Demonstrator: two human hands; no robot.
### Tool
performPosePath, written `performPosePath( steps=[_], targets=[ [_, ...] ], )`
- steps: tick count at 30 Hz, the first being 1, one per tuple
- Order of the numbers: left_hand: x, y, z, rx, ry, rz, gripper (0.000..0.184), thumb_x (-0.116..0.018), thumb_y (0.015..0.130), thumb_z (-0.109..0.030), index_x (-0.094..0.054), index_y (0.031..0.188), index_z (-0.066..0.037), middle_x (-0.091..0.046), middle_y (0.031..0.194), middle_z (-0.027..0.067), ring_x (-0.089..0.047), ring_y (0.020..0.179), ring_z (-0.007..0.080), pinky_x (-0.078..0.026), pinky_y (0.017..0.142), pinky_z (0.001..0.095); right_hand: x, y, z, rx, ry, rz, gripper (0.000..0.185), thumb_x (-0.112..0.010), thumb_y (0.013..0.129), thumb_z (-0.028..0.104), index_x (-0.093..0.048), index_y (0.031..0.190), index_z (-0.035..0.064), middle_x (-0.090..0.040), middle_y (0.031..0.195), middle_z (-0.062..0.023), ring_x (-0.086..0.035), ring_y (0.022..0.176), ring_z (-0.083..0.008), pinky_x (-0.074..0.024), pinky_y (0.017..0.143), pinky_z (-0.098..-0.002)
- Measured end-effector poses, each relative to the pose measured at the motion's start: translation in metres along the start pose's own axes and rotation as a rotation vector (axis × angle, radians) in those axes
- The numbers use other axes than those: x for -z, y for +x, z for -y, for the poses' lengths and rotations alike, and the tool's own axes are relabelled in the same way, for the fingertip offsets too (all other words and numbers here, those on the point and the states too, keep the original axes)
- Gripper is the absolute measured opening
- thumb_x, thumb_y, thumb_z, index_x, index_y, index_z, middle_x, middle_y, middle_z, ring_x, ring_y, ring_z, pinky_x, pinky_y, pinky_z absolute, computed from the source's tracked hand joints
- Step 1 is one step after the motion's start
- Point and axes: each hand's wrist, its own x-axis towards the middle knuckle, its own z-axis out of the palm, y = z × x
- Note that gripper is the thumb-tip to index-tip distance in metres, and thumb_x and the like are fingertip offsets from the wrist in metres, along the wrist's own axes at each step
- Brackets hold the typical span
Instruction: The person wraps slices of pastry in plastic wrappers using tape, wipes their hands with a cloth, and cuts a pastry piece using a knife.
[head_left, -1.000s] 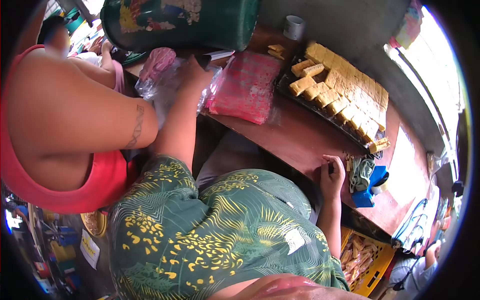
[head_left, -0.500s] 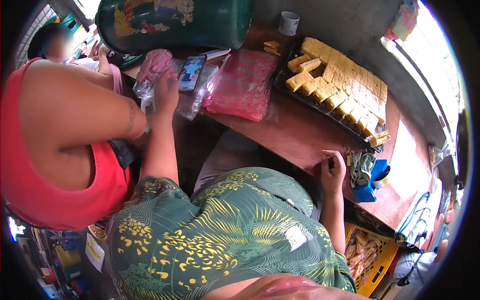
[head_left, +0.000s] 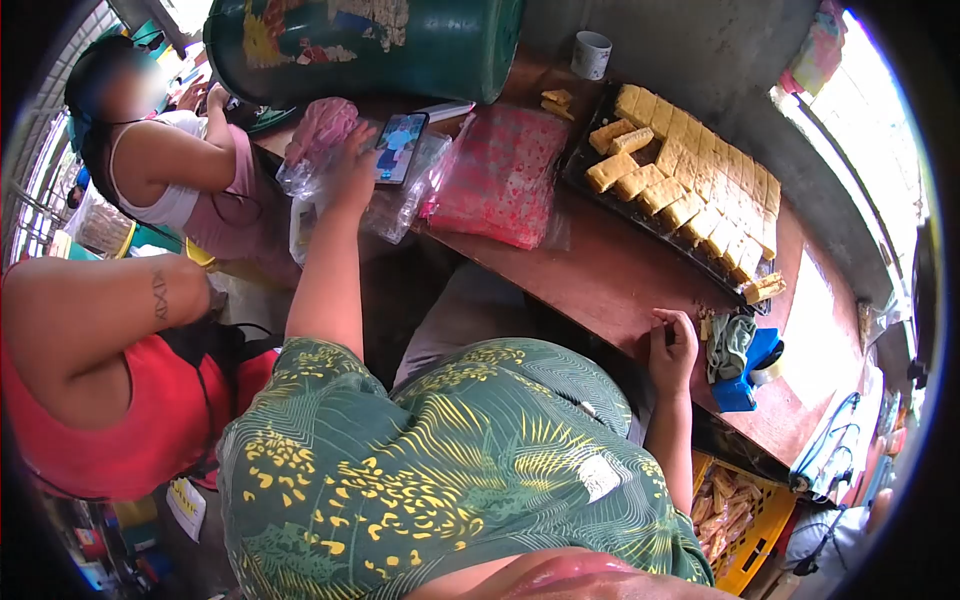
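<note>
My left hand (head_left: 352, 165) reaches over the table, its fingers stretched out beside a phone (head_left: 400, 148) with a lit screen. A crumpled pink plastic bag (head_left: 328, 128) and clear plastic bags (head_left: 393, 213) lie around that hand. Whether the fingers touch the phone is hard to tell. At the table's front edge rests my right hand (head_left: 674, 350), loosely curled with its fingers apart and nothing in it. Near it are a grey-green cloth (head_left: 733, 345) and a blue tape dispenser (head_left: 752, 372). Beyond lies a black tray (head_left: 632, 205) of yellow cake, cut into bars.
A stack of pink-red printed plastic sheets (head_left: 497, 178) lies mid-table. Behind stand a green drum (head_left: 365, 50) and a white mug (head_left: 591, 55). One person in red (head_left: 110, 440) is close on my left, another (head_left: 180, 160) farther off. A yellow crate (head_left: 765, 530) holds wrapped pieces below right.
The person in red has moved left and down, their arm now away from mine, bringing the second person into fuller view. My left hand has shifted slightly toward the phone, fingers more spread.
</note>
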Motion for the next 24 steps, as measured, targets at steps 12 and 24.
performPosePath(
  steps=[12, 24],
  targets=[
    [0.014, -0.011, -0.03, 0.044, 0.06, 0.069, 0.049, -0.053, 0.099, -0.008, -0.053, 0.148, -0.01, -0.072, 0.128, 0.0035, -0.066, 0.115, 0.0245, -0.048, 0.104, 0.0377, 0.001, 0.002, 0.007, 0.028, -0.033, 0.02, 0.011, -0.067, 0.092, -0.001, -0.072, 0.101, 0.0013, -0.068, 0.094, -0.0096, -0.065, 0.084, -0.0211, -0.0516, 0.077, -0.0315],
    [0.011, -0.007, -0.054, -0.004, 0.179, 0.083, 0.05, -0.058, 0.098, -0.01, -0.053, 0.148, -0.009, -0.073, 0.127, 0.0047, -0.067, 0.116, 0.0292, -0.049, 0.103, 0.0401, 0.001, 0.002, 0.012, -0.011, -0.008, 0.013, 0.009, -0.067, 0.093, -0.002, -0.071, 0.1, 0.0008, -0.068, 0.092, -0.0092, -0.064, 0.084, -0.0197, -0.0507, 0.077, -0.0307]
  ],
)
